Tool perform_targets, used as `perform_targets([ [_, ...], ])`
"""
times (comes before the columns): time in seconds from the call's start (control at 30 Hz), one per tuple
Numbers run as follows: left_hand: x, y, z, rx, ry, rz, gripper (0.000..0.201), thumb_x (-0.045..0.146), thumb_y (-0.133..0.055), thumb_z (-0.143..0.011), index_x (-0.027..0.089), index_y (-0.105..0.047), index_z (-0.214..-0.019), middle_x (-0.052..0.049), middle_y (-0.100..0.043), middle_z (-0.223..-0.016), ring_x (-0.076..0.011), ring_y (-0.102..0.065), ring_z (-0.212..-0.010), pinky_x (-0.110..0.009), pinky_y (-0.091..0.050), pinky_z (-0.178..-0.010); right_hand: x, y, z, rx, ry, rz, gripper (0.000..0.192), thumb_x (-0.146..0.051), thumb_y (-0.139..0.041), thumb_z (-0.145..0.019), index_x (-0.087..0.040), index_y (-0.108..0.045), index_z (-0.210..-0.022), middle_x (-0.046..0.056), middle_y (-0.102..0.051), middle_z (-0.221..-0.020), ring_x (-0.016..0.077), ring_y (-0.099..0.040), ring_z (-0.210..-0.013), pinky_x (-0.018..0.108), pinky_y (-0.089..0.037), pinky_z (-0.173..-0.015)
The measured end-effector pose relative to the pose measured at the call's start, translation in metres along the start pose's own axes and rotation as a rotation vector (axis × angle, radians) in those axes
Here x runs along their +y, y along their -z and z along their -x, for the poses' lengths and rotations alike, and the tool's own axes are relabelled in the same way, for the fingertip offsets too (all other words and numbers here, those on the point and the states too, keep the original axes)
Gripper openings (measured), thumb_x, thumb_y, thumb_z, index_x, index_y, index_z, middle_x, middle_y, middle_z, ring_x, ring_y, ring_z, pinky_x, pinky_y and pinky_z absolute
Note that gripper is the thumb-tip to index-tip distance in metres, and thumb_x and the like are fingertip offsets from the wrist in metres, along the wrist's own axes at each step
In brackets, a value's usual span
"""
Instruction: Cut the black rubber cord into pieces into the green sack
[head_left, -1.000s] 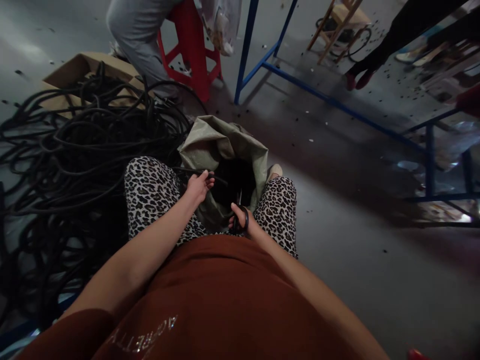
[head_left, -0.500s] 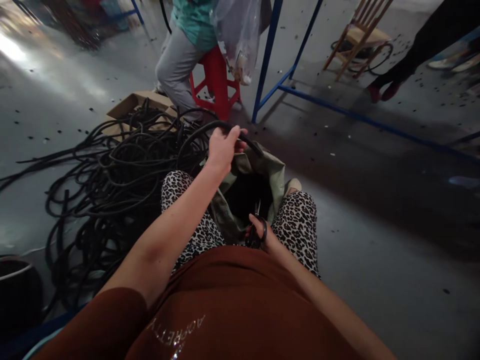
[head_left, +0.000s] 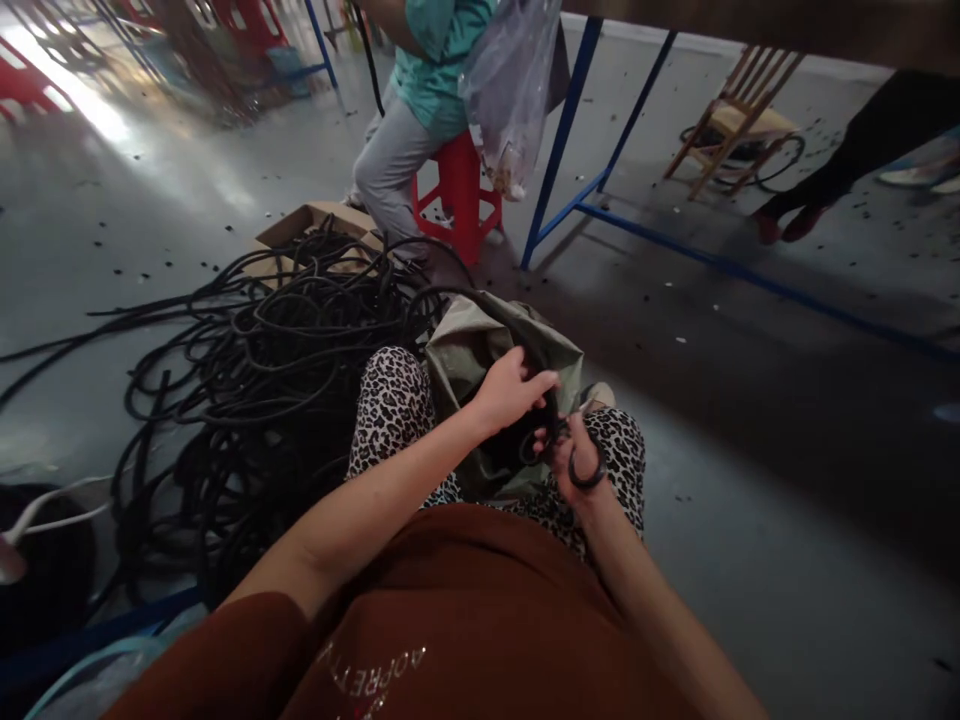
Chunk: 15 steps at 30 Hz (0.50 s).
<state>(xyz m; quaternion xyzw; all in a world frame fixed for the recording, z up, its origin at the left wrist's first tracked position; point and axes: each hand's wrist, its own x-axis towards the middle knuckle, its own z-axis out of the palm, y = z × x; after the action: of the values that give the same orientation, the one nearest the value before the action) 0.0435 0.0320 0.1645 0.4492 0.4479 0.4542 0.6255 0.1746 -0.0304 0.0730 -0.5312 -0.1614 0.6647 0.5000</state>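
Grey, littered floor (head_left: 787,560); black tube (head_left: 491,302) at mouth of open sack (head_left: 457,340).
Left hand (head_left: 510,390) holds the tube, fingers closed on it; right hand (head_left: 574,455) grips scissors (head_left: 591,484) just beside. Sack between knees (head_left: 394,390); tangled heap of tubing (head_left: 300,330) left, carton (head_left: 289,225) behind, red stool (head_left: 459,200) farther right.

sack (head_left: 457,345) stood between the knees (head_left: 394,400), cord heap (head_left: 307,330) lay left of it, box (head_left: 279,230) sat behind the heap, stool (head_left: 456,200) stood beyond the sack, table leg (head_left: 562,150) right of the stool
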Motion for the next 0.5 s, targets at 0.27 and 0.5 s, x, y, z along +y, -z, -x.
perform_targets([
  [0.27, -0.042, 0.022, 0.031, 0.03, 0.177, 0.189, 0.017, 0.024, -0.074, -0.066, 0.018, -0.061, -0.075, -0.004, -0.062, -0.066, -0.0143, -0.059, -0.06, -0.028, -0.05, -0.059, -0.038, -0.024, 0.017, -0.252, 0.25, 0.396, 0.046, -0.042, -0.07, -0.072, -0.017, -0.056, -0.107, 0.002, -0.065, -0.072, 0.0141, -0.058, -0.053, 0.026, -0.047, -0.051],
  [0.5, -0.02, 0.078, 0.016, 0.191, 0.309, 0.876, 0.026, 0.039, -0.053, -0.082, 0.014, -0.058, -0.089, -0.013, -0.065, -0.09, -0.0235, -0.064, -0.088, -0.042, -0.052, -0.08, -0.063, -0.054, 0.036, -0.303, 0.315, 0.381, 0.04, -0.04, -0.066, -0.076, -0.017, -0.054, -0.106, 0.002, -0.063, -0.068, 0.013, -0.056, -0.052, 0.026, -0.046, -0.05],
])
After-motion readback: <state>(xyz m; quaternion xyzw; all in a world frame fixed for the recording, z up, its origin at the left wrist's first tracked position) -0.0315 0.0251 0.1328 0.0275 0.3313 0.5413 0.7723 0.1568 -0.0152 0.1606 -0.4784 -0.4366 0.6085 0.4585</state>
